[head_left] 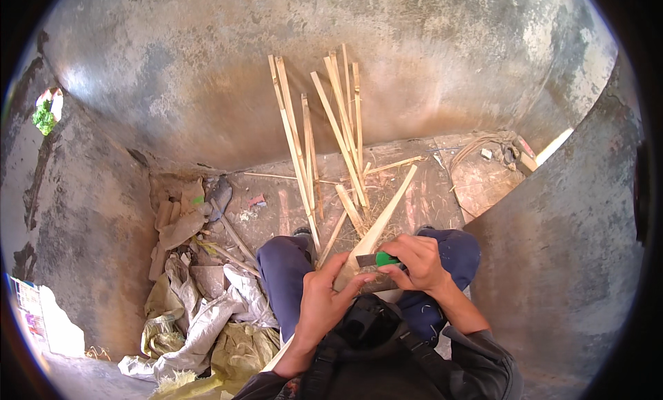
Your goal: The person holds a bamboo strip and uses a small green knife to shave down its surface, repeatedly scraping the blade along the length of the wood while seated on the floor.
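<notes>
A pale, flat wooden strip [381, 224] slants up and to the right between my knees, wide at its near end and narrow at the far tip. My left hand [319, 302] grips that wide end, thumb on one side and fingers on the other. In my right hand [419, 263] is a knife [387, 259] with a green handle. Its short dark blade points left and lies across the strip, close to my left fingertips. Whether the edge cuts into the wood, I cannot tell.
Several long wooden strips [340, 117] lean against the curved wall [207, 68]. Crumpled sacks [214, 324] lie to my left, with scraps and sticks [235, 231] beyond them. Shavings are scattered on the floor [407, 193]. A coil of cord [476, 148] rests at the far right.
</notes>
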### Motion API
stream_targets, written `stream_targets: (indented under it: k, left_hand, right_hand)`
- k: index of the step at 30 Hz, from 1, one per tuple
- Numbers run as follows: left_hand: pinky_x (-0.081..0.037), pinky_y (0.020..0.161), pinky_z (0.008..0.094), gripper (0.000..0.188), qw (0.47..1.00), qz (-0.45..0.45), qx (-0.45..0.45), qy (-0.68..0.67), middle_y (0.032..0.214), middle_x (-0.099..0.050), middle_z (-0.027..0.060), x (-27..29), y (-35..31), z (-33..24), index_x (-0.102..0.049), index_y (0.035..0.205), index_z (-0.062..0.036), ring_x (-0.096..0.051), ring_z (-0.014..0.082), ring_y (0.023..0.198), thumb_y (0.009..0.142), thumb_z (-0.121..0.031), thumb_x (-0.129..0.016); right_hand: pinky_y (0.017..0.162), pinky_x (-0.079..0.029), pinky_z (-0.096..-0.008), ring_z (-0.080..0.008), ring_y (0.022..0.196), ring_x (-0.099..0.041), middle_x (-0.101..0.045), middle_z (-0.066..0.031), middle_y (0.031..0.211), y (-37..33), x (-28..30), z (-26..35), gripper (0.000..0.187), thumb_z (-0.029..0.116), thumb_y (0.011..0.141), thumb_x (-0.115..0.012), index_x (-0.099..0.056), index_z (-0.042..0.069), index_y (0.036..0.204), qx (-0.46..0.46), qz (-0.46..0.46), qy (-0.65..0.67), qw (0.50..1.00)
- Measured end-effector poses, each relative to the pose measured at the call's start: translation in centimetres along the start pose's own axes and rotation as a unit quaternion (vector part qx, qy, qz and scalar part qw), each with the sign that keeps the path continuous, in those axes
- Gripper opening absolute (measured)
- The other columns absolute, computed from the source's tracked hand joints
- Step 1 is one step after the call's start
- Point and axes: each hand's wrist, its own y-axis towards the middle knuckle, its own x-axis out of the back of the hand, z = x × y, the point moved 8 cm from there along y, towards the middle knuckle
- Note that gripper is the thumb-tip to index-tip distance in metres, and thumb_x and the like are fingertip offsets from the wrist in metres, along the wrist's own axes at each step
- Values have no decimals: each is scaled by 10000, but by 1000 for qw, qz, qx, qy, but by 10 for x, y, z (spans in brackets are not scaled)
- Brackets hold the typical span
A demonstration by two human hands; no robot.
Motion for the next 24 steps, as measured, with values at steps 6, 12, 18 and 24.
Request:
stream_targets:
  k: [6,12,18,24]
  left_hand:
    - [-613,711,365,375,998,-5,7,60,924,-798,220,2,-2,-16,-691,1250,41,-828,322,918,963,-145,-845]
    - [-525,608,273,316,997,-42,-26,67,848,-789,145,2,-3,-16,-717,1219,41,-712,80,709,974,-119,-837]
    - [-540,627,290,286,996,-46,-1,83,857,-791,158,3,-7,-14,-730,1195,32,-727,98,725,979,-126,-830]
    - [-589,624,371,320,996,-30,7,81,855,-768,242,6,-8,-10,-704,1193,35,-815,357,813,985,-173,-830]
  right_hand:
    - [536,-486,-351,-246,592,-644,-640,-54,766,4,-3,1,307,326,924,-839,-733,57,1028,15,-28,1,1000]
    - [534,-487,-344,-237,590,-644,-630,-43,748,10,-1,-1,313,350,919,-841,-743,63,995,15,-42,-16,999]
    - [523,-469,-347,-237,578,-628,-613,-32,733,9,5,-13,332,396,933,-820,-745,75,971,8,-69,-41,997]
    - [514,-456,-352,-230,561,-607,-596,-29,719,12,1,-11,346,418,930,-816,-745,81,957,23,-65,-57,996]
